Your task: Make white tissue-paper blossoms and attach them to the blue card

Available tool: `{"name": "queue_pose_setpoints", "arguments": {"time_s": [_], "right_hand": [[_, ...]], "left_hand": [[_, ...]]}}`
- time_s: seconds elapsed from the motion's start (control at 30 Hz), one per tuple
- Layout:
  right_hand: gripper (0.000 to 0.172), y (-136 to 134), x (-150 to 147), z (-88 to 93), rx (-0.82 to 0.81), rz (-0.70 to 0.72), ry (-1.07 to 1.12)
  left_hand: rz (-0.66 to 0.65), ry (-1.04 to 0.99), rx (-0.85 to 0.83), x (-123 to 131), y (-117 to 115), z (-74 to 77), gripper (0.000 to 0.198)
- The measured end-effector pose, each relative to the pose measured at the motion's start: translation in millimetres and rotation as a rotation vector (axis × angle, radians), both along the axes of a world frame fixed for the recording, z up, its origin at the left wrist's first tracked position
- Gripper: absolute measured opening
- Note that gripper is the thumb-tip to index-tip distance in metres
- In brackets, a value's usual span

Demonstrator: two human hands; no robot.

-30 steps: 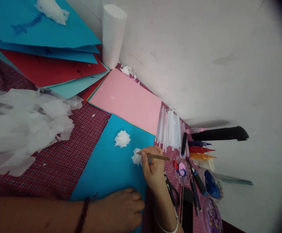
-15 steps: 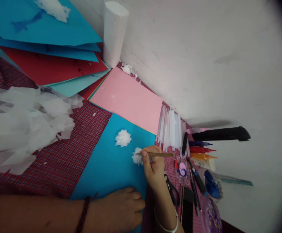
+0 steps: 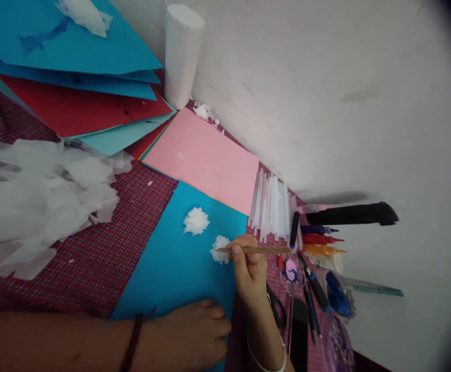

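A red checked cloth [image 3: 132,217] covers the worktop, its far edge running along the wall. A fan of coloured sheets [image 3: 81,108] fills its upper left corner, and a loose heap of white paper pieces [image 3: 43,201] lies along the left edge. Nearer the middle lies a blue sheet [image 3: 171,268], smooth and flat where it shows, its upper edge meeting a stack of papers [image 3: 206,160] topped with pink.

On the sheet's lower part, the left hand [image 3: 189,333] lies palm down, fingers bent and close together, reaching the right edge; whether they press on anything beneath cannot be told. The right hand [image 3: 252,271] is over the same edge, higher up, thumb and fingers pinching a thin, pale brown stick [image 3: 266,250]. The stick lies nearly level, its narrow tip over a white tuft [image 3: 221,243] near the sheet's upper right corner; whether it presses in is unclear. That tuft is ragged and crumpled, its right side close against the fingertips. A second tuft [image 3: 196,221], equally white and roundish with a frayed outline, sits nearer the upper left corner, apart from both hands.
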State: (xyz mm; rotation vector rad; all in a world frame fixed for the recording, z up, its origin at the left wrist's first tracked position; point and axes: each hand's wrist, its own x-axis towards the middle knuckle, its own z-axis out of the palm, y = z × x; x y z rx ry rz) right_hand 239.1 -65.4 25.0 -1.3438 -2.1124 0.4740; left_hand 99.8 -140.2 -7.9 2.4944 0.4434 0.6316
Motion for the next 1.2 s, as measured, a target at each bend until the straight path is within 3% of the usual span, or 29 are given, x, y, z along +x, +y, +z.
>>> {"name": "queue_pose_setpoints", "arguments": {"time_s": [0.23, 0.4, 0.47, 0.6, 0.7, 0.8, 0.93, 1.07, 1.2], "right_hand": [[0.019, 3.1, -3.7, 4.5, 0.028, 0.053, -0.182], [0.018, 1.3, -2.8, 2.6, 0.005, 0.053, -0.169], [0.017, 1.9, -0.4, 2.4, -0.062, 0.002, -0.022], [0.007, 6.1, 12.8, 8.4, -0.166, -0.256, 0.514], [0.007, 1.5, 24.5, 14.6, -0.181, -0.319, 0.678], [0.013, -13.9, 29.3, 12.3, -0.206, -0.326, 0.681], [0.016, -31.7, 28.2, -4.6, -0.161, -0.393, 0.638], [0.017, -31.0, 27.5, -16.1, -0.150, -0.347, 0.463], [0.021, -23.7, 25.6, -16.0, -0.139, -0.259, 0.334]], "left_hand": [[0.014, 0.005, -0.012, -1.8, 0.1, 2.5, 0.014], [0.000, -0.007, 0.002, -1.9, 0.9, 2.7, 0.014], [-0.008, 0.011, 0.004, -2.4, 1.9, 3.6, 0.013], [-0.044, 0.076, -0.039, -2.5, 3.6, 4.7, 0.012], [-0.102, 0.144, -0.090, -1.7, 4.4, 2.4, 0.009], [-0.150, 0.201, -0.139, -1.5, 5.1, -0.6, 0.006], [-0.165, 0.231, -0.173, -1.5, 4.9, -2.3, 0.008], [-0.180, 0.260, -0.176, -1.7, 5.0, -2.3, 0.011], [-0.187, 0.282, -0.144, -1.3, 5.0, -4.9, 0.012]]}}
